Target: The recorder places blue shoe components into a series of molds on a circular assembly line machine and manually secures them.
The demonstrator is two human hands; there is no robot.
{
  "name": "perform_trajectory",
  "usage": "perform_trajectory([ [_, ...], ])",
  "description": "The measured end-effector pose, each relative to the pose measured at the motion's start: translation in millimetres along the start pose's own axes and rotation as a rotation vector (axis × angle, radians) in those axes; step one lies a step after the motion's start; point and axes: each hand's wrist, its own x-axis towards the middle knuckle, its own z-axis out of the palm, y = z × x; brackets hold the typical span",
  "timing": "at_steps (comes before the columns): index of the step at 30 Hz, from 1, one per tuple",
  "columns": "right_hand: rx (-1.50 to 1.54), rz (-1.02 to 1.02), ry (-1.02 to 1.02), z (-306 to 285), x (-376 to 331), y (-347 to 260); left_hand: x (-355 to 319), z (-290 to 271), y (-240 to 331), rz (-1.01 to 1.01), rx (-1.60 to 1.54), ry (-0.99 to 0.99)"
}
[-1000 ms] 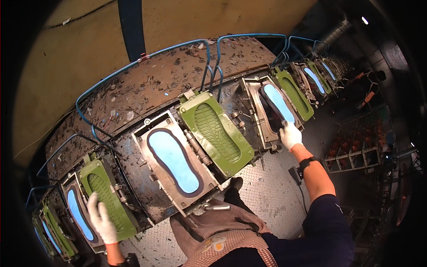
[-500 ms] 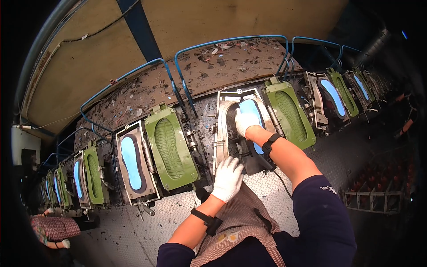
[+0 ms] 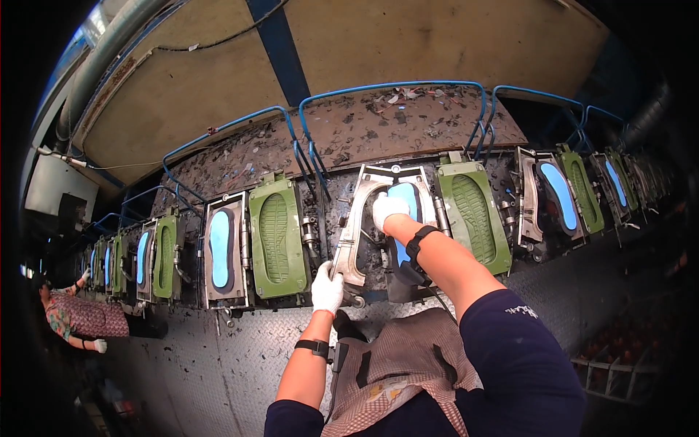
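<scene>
In front of me an open mould holds a dark shoe sole with a blue top (image 3: 404, 193). My right hand (image 3: 391, 211), in a white glove, is closed at the sole's left edge; its fingertips are hidden. The forearm covers part of the sole, whose dark lower end shows below it. My left hand (image 3: 328, 288), also gloved, has thumb and fingers around the near end of the swung-out metal side frame (image 3: 352, 237). Right of the sole lies the mould's green lid (image 3: 473, 211), turned back with its tread pattern up.
Similar moulds stand in a row both ways, including a blue-topped sole (image 3: 220, 247) and green lid (image 3: 277, 237) at left. Blue rails (image 3: 393, 84) and a scrap-littered board (image 3: 364, 131) lie behind. Another person (image 3: 80, 317) is far left; a metal rack (image 3: 615, 375) stands at lower right.
My left hand has gone from lying open near the mould's front to gripping the side frame's end. That frame has swung left. My right hand has shifted to the sole's left edge.
</scene>
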Motion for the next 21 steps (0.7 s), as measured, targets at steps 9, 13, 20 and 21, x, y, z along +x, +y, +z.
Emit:
perform_trajectory([
  [9, 0.014, -0.227, 0.033, -1.6, -5.9, 64.3, -84.4, 75.1, 94.5, -0.124, -0.012, -0.515],
  [13, 0.179, -0.363, 0.235, -87.9, -54.0, 32.4, -34.1, 73.5, 30.3, -0.111, -0.546, -0.581],
  [20, 0.052, -0.399, 0.479, 17.0, -73.8, 75.5, -53.7, 126.4, 67.9, -0.107, -0.098, -0.226],
  [21, 0.060, -0.407, 0.516, 26.7, -67.7, 80.5, -49.0, 125.8, 71.2, -0.107, -0.095, -0.225],
])
